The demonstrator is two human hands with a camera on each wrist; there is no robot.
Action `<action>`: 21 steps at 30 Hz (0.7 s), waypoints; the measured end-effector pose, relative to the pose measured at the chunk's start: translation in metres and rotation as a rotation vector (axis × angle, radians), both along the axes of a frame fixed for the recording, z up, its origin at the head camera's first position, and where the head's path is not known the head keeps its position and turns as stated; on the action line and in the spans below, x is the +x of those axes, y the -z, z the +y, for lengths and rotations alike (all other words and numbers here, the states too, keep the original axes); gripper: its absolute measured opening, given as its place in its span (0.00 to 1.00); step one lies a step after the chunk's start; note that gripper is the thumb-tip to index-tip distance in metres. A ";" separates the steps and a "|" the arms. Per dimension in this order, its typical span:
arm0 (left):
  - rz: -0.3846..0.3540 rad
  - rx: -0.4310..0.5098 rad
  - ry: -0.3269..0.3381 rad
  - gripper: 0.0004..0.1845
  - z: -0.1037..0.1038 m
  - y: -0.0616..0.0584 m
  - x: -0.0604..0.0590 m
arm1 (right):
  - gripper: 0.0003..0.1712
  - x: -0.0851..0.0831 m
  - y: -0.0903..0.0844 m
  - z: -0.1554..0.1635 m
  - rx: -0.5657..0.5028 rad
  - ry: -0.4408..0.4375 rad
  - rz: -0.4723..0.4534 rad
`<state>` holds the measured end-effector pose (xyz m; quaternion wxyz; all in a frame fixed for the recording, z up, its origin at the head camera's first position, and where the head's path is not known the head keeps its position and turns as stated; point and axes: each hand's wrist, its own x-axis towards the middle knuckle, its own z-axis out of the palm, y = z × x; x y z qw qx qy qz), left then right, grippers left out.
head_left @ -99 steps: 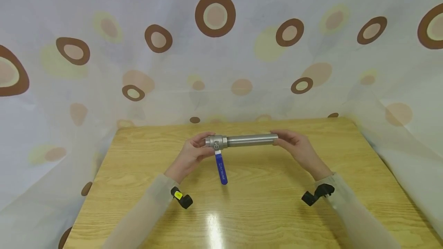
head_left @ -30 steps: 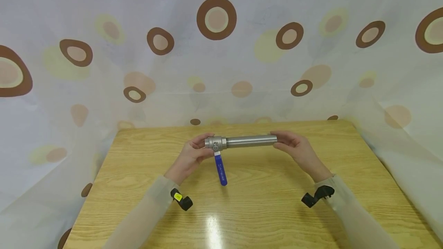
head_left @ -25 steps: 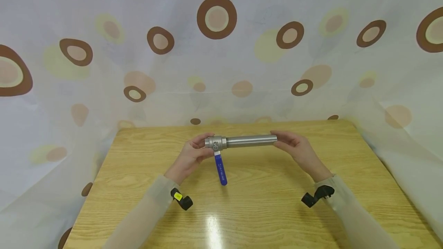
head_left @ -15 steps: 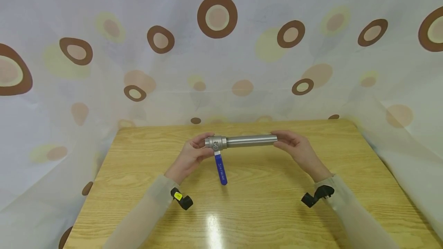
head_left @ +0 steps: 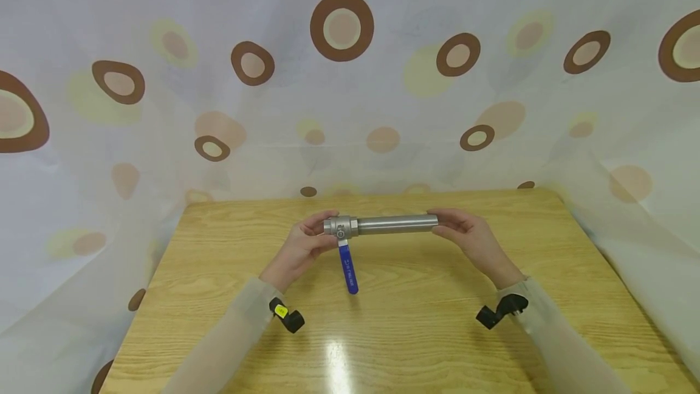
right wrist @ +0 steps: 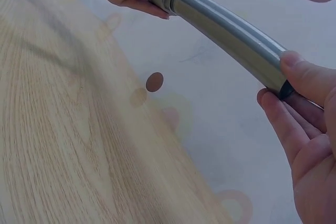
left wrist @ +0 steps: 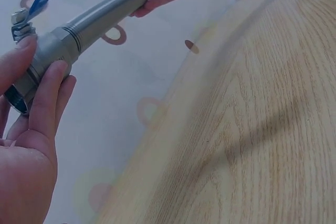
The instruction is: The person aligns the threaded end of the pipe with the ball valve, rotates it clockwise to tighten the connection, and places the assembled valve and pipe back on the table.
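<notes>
A steel ball valve [head_left: 341, 225] with a blue lever handle [head_left: 348, 269] is joined to a straight steel pipe [head_left: 397, 224]. Both hands hold this assembly level above the table. My left hand [head_left: 299, 247] grips the valve body at its outer end, thumb near the stem nut in the left wrist view. Pinched between thumb and fingers of my right hand [head_left: 478, 243] is the pipe's free end. The lever points toward me and slightly right. A few thread turns [left wrist: 73, 36] show where the pipe meets the valve.
The wooden table [head_left: 404, 333] lies beneath, with a shadow of the assembly on it. A pale curtain [head_left: 350, 96] printed with brown and beige circles stands behind and along both sides. Each sleeve cuff carries a small black camera [head_left: 287, 315].
Both hands keep the same hold, and the valve and pipe stay almost in place. Only a very slight shift of the whole view shows.
</notes>
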<state>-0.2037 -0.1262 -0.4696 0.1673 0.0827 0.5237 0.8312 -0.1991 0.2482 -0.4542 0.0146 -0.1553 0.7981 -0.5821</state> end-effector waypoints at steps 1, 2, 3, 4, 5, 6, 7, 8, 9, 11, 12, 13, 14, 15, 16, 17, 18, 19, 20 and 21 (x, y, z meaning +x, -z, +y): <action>0.000 -0.001 0.000 0.31 0.000 0.000 0.000 | 0.26 0.000 0.000 0.000 -0.006 -0.010 0.000; -0.001 -0.001 -0.001 0.31 0.000 0.000 0.000 | 0.26 0.000 0.000 0.000 -0.016 -0.022 0.000; -0.002 -0.003 -0.001 0.31 0.000 0.000 0.000 | 0.27 0.000 0.000 0.001 -0.024 -0.034 0.000; -0.004 -0.005 -0.001 0.31 0.000 -0.001 0.000 | 0.27 0.000 0.001 0.001 -0.031 -0.043 0.002; -0.006 -0.006 -0.002 0.31 0.000 -0.001 0.001 | 0.27 0.000 0.001 0.001 -0.034 -0.051 0.005; -0.009 -0.008 -0.003 0.31 0.001 -0.002 0.001 | 0.27 0.000 0.001 0.002 -0.035 -0.053 0.004; -0.011 -0.010 -0.004 0.31 0.001 -0.002 0.001 | 0.26 0.000 0.001 0.002 -0.029 -0.052 0.005; -0.014 -0.010 -0.005 0.31 0.001 -0.002 0.001 | 0.25 0.000 0.002 0.002 -0.019 -0.047 0.009; -0.015 -0.012 -0.006 0.31 0.001 -0.003 0.001 | 0.25 0.000 0.002 0.002 -0.006 -0.039 0.013; -0.018 -0.013 -0.009 0.31 0.002 -0.003 0.002 | 0.24 0.001 0.002 0.002 0.016 -0.023 0.018; -0.019 -0.013 -0.010 0.31 0.002 -0.004 0.002 | 0.25 0.001 0.001 0.002 0.021 -0.018 0.018; -0.020 -0.013 -0.011 0.31 0.002 -0.004 0.002 | 0.25 0.001 0.001 0.002 0.023 -0.017 0.020; -0.021 -0.013 -0.013 0.31 0.002 -0.004 0.002 | 0.26 0.001 0.001 0.002 0.018 -0.020 0.020; -0.021 -0.014 -0.014 0.31 0.002 -0.004 0.002 | 0.27 0.001 0.001 0.002 0.008 -0.027 0.015; -0.021 -0.012 -0.014 0.31 0.003 -0.005 0.002 | 0.27 0.001 0.000 0.002 -0.005 -0.036 0.011; -0.020 -0.010 -0.014 0.31 0.003 -0.005 0.002 | 0.27 0.000 0.000 0.001 -0.014 -0.046 0.012; -0.019 -0.008 -0.013 0.31 0.003 -0.005 0.002 | 0.28 0.000 0.000 0.001 -0.021 -0.054 0.011; -0.017 -0.007 -0.011 0.31 0.002 -0.005 0.002 | 0.28 0.000 0.000 0.001 -0.023 -0.059 0.009; -0.016 -0.007 -0.010 0.31 0.002 -0.005 0.002 | 0.27 0.000 0.000 0.001 -0.020 -0.061 0.007; -0.013 -0.004 -0.007 0.31 0.002 -0.004 0.001 | 0.26 0.000 0.000 0.002 -0.010 -0.058 0.010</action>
